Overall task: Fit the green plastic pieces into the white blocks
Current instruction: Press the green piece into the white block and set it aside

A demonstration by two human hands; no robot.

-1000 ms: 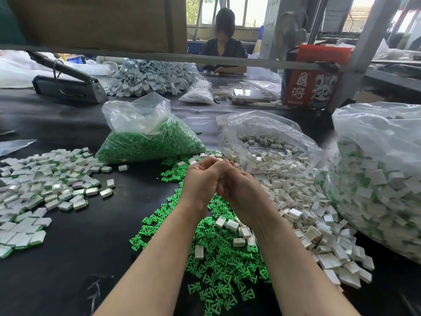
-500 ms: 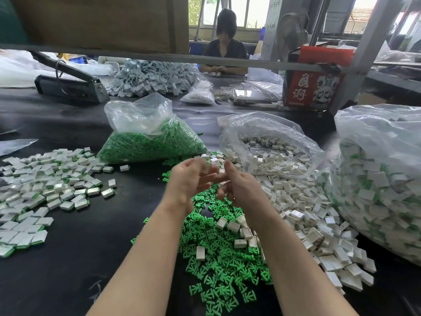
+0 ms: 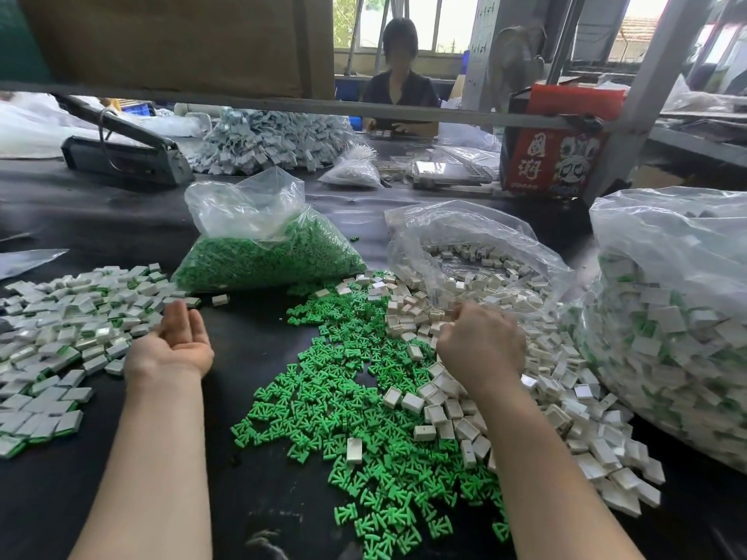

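Observation:
Loose green plastic pieces (image 3: 343, 406) lie in a heap on the black table (image 3: 242, 341) in front of me. To their right spreads a heap of white blocks (image 3: 566, 381). My right hand (image 3: 481, 349) reaches into the white blocks near the heap's left edge, its fingers curled round a white block. My left hand (image 3: 174, 345) lies palm up with straight fingers and holds nothing. It rests at the edge of the fitted white-and-green blocks (image 3: 68, 325) on the left.
A clear bag of green pieces (image 3: 262, 256) and an open bag of white blocks (image 3: 477, 252) stand behind the heaps. A large bag of fitted blocks (image 3: 671, 325) fills the right. Farther back are a grey lever tool (image 3: 121, 155), a red box (image 3: 553, 155) and a seated person (image 3: 398, 86).
My hands were pressed together above the green heap and have come apart. The left hand swung out to the fitted blocks and opened; the right hand dropped onto the white blocks.

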